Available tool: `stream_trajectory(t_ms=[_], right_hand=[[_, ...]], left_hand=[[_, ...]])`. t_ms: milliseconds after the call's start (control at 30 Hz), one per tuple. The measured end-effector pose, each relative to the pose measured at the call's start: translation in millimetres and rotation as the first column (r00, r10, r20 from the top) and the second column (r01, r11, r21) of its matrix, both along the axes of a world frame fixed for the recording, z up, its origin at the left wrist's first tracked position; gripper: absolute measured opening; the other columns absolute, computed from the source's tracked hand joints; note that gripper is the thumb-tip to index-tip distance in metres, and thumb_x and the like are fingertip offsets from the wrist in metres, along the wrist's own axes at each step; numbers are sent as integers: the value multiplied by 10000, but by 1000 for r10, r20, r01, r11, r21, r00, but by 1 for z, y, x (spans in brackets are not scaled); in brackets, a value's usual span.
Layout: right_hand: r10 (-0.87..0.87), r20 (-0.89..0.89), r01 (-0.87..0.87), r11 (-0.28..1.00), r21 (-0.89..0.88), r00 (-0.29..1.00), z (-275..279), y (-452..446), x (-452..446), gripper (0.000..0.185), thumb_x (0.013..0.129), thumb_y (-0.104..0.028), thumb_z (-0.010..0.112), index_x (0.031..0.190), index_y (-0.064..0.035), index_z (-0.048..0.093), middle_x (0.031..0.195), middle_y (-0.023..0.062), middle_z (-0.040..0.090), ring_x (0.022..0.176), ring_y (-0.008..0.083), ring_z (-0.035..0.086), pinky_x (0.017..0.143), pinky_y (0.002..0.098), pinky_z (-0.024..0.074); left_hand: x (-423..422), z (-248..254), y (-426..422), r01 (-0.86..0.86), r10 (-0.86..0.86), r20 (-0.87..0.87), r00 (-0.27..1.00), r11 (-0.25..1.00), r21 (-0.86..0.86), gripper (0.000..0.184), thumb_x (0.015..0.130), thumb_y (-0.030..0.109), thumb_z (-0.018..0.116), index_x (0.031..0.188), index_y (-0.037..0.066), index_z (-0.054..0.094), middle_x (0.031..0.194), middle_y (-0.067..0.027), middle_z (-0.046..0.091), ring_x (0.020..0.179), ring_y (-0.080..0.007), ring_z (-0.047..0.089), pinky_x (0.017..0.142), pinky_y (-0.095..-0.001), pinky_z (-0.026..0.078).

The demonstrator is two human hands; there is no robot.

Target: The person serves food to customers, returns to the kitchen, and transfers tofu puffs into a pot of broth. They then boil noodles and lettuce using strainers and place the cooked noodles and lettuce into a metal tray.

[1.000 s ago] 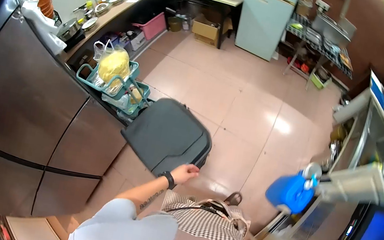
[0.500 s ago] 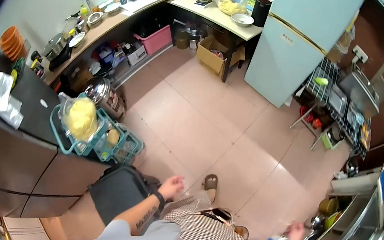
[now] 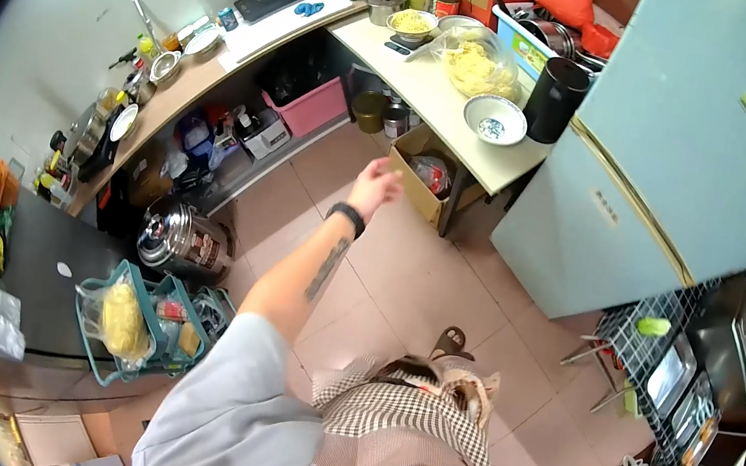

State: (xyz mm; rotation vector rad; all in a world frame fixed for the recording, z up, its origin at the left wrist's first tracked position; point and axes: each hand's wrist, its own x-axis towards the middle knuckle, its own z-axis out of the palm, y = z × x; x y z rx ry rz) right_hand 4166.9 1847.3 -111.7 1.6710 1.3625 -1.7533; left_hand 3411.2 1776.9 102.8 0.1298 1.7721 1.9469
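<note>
My left hand [image 3: 377,186] reaches forward over the floor, empty, its fingers loosely spread. It is nearest in view to the cardboard box [image 3: 415,191] under the cream table [image 3: 371,39], touching nothing that I can see. On that table stand a white bowl with a blue pattern [image 3: 494,121], a large clear container of yellow shreds [image 3: 476,68], and a smaller bowl of yellow shreds [image 3: 413,23] on what looks like a kitchen scale [image 3: 400,46]. My right hand is out of view.
A pale blue fridge [image 3: 586,200] stands right of the table, beside a black cylindrical container [image 3: 555,102]. Wire racks [image 3: 615,318] line the right side. Left are a teal basket [image 3: 106,366], a big metal pot [image 3: 185,236] and a long counter [image 3: 184,78].
I have moved forward, so the table and fridge appear larger and closer. My left arm has stretched out toward the table. My right hand has left the view.
</note>
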Motion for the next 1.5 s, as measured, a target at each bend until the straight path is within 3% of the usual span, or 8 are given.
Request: stream_trajectory(t_ms=[367,533,667,900,933,1233,1400,1500], right_hand=[[-107,-544,467,664,584,832,227,254,-459,130,988,-145,562,1050,-38,603,757,6,575,651,117,538,609,260,469],[-96,-47,106,932,346,994,124,162,-434,154,979,-182,572,932,-46,625,744,5,604,650,101,540,590,257,456],[-47,196,23,992,125,979,123,95,-436,174,954,-189,590,947,-25,648,738,24,628,632,128,575,572,276,480],[-6,94,-32,915,402,996,89,89,-369,231,909,-201,623,972,12,687,728,57,670,599,174,638,539,308,524],[-285,33,262,916,304,958,155,117,-455,236,912,-189,614,967,29,686,763,73,675,629,153,638,577,291,523],[-10,-235,155,780,607,972,238,212,-467,290,893,-73,655,1169,9,634,888,31,650,826,117,606,765,269,507],[164,-425,285,527,801,890,375,244,-377,550,780,-141,774,1289,-59,583,1100,148,647,1002,285,651,880,393,528],[409,-159,16,331,944,898,443,291,-346,651,773,-256,781,1355,-104,532,1260,175,564,1121,341,598,932,433,511]], left_hand=[[-450,-58,189,-363,334,181,925,918,162,717,900,242,689,1469,73,286,1291,-162,531,1007,-314,617,716,-389,575],[-616,-106,234,-448,384,296,874,874,189,805,923,187,631,1558,149,138,1391,-217,450,1023,-395,619,760,-420,596],[-641,-123,246,-411,329,284,900,858,307,376,943,117,546,1292,98,406,1153,-170,579,913,-321,656,707,-412,590],[-557,-24,199,-242,215,125,969,931,274,405,910,-29,449,1290,107,418,1139,-107,591,916,-240,658,782,-361,575],[-531,-1,188,-169,161,53,986,951,260,451,921,-17,469,1347,109,394,1088,-82,596,935,-194,639,800,-351,564],[-197,109,168,243,-287,150,946,935,260,743,807,-11,527,1512,140,345,1314,3,540,1114,-149,543,924,-285,454],[25,62,212,579,-664,328,672,747,325,651,772,13,522,1419,3,447,1357,-102,576,1225,-242,562,1027,-378,471],[133,59,263,715,-815,376,441,573,401,686,801,11,555,1466,12,385,1390,-123,542,1276,-260,522,1072,-375,427]])
